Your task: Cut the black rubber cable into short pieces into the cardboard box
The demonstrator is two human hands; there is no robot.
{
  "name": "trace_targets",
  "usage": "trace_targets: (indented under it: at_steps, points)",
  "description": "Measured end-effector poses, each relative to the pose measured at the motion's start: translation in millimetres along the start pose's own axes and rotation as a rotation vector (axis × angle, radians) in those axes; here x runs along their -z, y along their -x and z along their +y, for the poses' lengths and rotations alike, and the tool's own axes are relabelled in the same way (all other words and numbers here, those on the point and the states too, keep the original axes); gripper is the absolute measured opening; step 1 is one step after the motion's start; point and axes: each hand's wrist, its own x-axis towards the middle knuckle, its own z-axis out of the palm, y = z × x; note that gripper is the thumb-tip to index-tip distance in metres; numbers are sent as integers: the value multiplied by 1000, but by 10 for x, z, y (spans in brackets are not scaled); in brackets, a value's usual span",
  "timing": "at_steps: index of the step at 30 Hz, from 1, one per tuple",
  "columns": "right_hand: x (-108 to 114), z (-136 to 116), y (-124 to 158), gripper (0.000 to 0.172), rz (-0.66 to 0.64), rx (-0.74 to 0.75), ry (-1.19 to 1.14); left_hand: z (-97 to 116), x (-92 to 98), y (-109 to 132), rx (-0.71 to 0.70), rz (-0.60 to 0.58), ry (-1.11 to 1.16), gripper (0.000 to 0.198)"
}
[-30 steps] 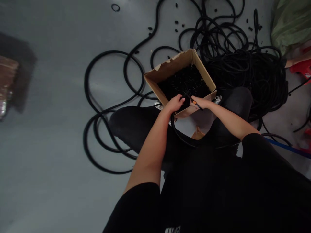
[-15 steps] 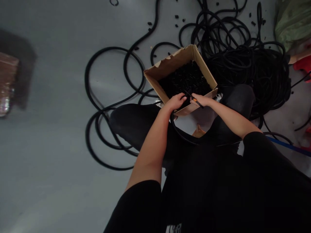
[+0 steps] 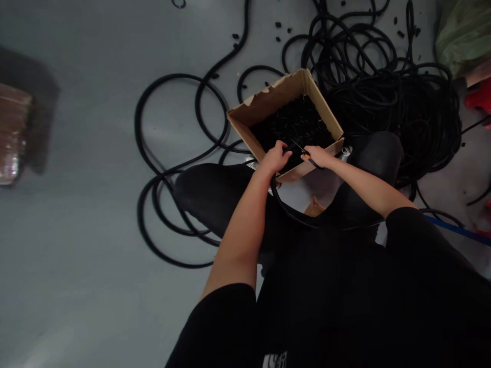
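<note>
My left hand (image 3: pixel 274 158) grips a black rubber hose (image 3: pixel 286 207) above the near rim of an open cardboard box (image 3: pixel 268 99). My right hand (image 3: pixel 318 156) holds orange-handled snips (image 3: pixel 306 154), and their dark blades point toward my left hand. The box sits between my knees, filled with short black hose pieces (image 3: pixel 291 122). Its far flap edge is torn. The hose curves from my left hand down across my lap. The exact contact between blades and hose is hidden by my fingers.
A large tangled heap of black hose (image 3: pixel 391 102) lies beyond the box, with loops spreading over the grey floor (image 3: pixel 76 255). Small black pieces (image 3: pixel 278 30) are scattered there. A green sack (image 3: pixel 462 36), a red object (image 3: pixel 479 97), a blue strip (image 3: pixel 448 229) and a brown packet (image 3: pixel 11 133) lie around.
My view has shifted slightly, so the box sits a little higher. My left hand has lifted its fingers slightly, and the snips have tilted closer to it.
</note>
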Motion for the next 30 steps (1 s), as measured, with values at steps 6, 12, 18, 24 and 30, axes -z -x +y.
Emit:
trace_targets:
  at_steps: [6,12,18,24,30]
  points:
    - [-4,153,-84,16,-52,-56,-138,-34,-30,21,-119,-97,-11,42]
    - [-55,286,-149,23,-69,-47,-126,-112,34,-33,104,84,-48,54]
    - [-219,237,-329,45,-39,25,-63,-205,239,-33,189,228,79,56]
    - [-536,36,-450,55,-107,-5,155,-376,326,-16,206,293,152,56]
    - [-826,-39,-434,59,-38,68,412,-423,402,13,168,326,188,55]
